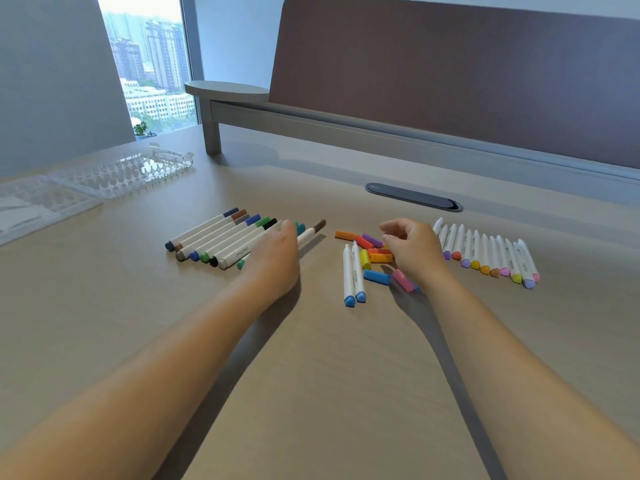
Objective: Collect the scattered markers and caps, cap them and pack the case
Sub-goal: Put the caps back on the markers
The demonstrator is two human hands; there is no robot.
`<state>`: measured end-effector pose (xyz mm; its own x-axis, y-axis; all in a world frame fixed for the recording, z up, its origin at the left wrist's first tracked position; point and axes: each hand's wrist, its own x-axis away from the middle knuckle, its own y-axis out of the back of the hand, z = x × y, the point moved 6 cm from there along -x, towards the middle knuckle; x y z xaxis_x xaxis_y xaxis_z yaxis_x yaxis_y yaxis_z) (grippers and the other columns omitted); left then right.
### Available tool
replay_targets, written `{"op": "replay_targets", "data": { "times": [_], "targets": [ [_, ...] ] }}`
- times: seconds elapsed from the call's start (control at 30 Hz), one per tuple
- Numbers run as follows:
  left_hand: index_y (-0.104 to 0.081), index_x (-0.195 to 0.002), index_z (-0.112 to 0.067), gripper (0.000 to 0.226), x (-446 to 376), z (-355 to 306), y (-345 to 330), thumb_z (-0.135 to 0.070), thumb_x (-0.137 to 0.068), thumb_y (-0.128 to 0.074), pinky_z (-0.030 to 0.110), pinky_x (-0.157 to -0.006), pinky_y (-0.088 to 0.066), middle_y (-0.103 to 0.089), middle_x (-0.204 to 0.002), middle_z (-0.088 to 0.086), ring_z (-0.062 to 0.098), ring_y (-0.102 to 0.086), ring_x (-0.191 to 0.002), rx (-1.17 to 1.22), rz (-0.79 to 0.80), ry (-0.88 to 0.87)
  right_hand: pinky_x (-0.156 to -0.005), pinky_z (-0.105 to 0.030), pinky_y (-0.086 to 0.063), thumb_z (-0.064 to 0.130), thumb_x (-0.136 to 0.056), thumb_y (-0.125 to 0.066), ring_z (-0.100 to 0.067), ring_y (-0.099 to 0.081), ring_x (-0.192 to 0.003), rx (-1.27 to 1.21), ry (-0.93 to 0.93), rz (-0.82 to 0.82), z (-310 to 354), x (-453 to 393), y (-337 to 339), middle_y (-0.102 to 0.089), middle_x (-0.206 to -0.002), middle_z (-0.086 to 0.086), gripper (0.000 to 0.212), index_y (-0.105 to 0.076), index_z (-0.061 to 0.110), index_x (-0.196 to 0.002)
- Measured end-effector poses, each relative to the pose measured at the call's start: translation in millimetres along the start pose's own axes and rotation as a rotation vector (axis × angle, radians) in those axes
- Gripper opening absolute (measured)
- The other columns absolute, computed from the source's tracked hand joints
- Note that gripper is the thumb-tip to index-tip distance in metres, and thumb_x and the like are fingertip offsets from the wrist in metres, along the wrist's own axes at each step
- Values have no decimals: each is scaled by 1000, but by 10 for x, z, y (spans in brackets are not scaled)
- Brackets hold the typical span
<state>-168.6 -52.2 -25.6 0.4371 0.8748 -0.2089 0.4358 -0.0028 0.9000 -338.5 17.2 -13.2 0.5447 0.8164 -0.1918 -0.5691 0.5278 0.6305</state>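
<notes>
Several capped white markers (214, 240) lie side by side left of centre. My left hand (277, 251) rests palm down on the right end of that row, its fingers closed on a brown-capped marker (313, 233) that sticks out past them. Loose caps (377, 258) in orange, red, purple, yellow, blue and pink are piled at the centre. My right hand (412, 251) curls over them with its fingertips down among the caps; any cap it pinches is hidden. Two uncapped blue markers (353, 275) lie beside the pile. A row of uncapped markers (485, 252) lies to the right.
The clear plastic case (121, 173) lies open at the back left, with its lid (34, 206) beside it near the table's left edge. A dark cable slot (414, 197) sits behind the caps. A raised shelf and a brown partition (450, 74) close off the back.
</notes>
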Motion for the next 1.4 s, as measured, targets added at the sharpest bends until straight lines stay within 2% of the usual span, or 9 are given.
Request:
{"op": "replay_targets", "data": {
  "times": [0.07,0.23,0.33,0.5,0.67,0.87,1.17,1.27,1.4],
  "targets": [
    [-42,-119,-4,27,36,19,3,-5,-92,-45,25,-75,-35,-50,-116,13,16,-41,-85,11,11,-9,-96,-35,-49,12,-95,-47,-23,-56,-111,24,-39,-4,-101,19,59,-59,-122,-11,27,-56,6,-120],
    [-43,-122,-4,31,74,55,-32,-5,-92,-46,32,-90,-40,-47,-121,15,27,-47,-107,-99,17,-7,-82,-27,-43,13,-92,-53,-16,-51,-99,119,-71,40,-232,157,149,-60,-118,-10,24,-59,6,-115],
    [-45,-121,-4,29,79,92,-52,-7,-91,-46,35,-90,-41,-48,-120,16,27,-45,-107,-198,10,-2,-81,-25,-40,16,-92,-54,-19,-52,-107,173,-73,65,-261,271,187,-59,-121,-9,28,-58,6,-118],
    [-47,-120,-7,28,154,75,1,-12,-92,-45,36,-89,-41,-47,-121,13,28,-43,-110,-271,-37,-25,-75,-23,-38,20,-91,-55,-13,-50,-95,225,-48,60,-236,421,223,-60,-118,-9,29,-59,7,-117],
    [-46,-126,-13,35,130,-46,75,-21,-92,-49,35,-94,-39,-48,-127,9,27,-42,-118,-219,-62,-86,-79,-23,-40,15,-92,-53,-20,-54,-107,201,-30,22,-169,448,280,-58,-125,-9,29,-58,5,-119],
    [-44,-132,-18,36,-118,-282,-100,-21,-96,-43,33,-102,-35,-48,-135,4,23,-41,-125,-200,-35,-178,-78,-22,-42,13,-93,-50,-10,-47,-92,187,15,-20,-234,232,306,-61,-116,-10,24,-60,5,-113],
    [-44,-133,-24,37,-631,-483,-380,-24,-96,-42,35,-100,-37,-50,-133,0,22,-41,-123,-252,25,-251,-76,-19,-41,15,-95,-48,-10,-48,-90,147,33,-34,-366,-134,237,-61,-112,-9,24,-59,6,-114],
    [-50,-128,-26,33,-682,-505,-439,-25,-95,-44,34,-98,-37,-53,-128,0,21,-42,-118,-282,54,-265,-76,-20,-41,15,-95,-48,-11,-49,-90,139,37,-41,-391,-154,269,-62,-112,-11,24,-60,5,-114],
    [-54,-118,-20,26,-697,-473,-431,-26,-94,-47,33,-94,-38,-57,-118,3,21,-47,-112,-325,14,-213,-75,-22,-39,14,-95,-47,-11,-50,-89,126,29,-47,-421,-125,331,-63,-111,-12,24,-60,4,-112]
  ]
}}
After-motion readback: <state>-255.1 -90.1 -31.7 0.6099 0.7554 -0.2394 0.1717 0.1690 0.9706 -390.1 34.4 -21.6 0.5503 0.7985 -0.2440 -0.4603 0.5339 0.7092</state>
